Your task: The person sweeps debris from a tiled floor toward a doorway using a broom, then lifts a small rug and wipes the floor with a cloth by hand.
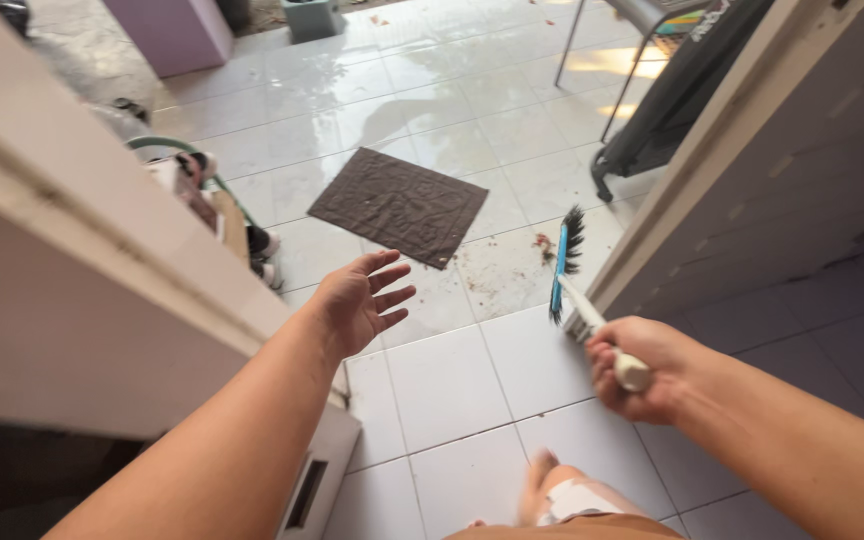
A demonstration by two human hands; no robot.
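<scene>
Sweeping at a doorway: right hand [642, 368] clenched around the pale handle of a light, stiff hand broom [564, 262], soft black bristles at reddish debris [544, 245] on white floor tiles [452, 385]. Left hand [357, 300] spread, empty, near a brown doormat [399, 206]. Best gripped, seemingly, at the handle end.

Brown doormat [399, 207] on wet white tile floor [452, 390]; green hose [167, 147] left, dark treadmill [674, 95] top right.

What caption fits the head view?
Right hand grips a blue-headed, black-bristled broom over dirty white floor tiles; left hand open.
</scene>
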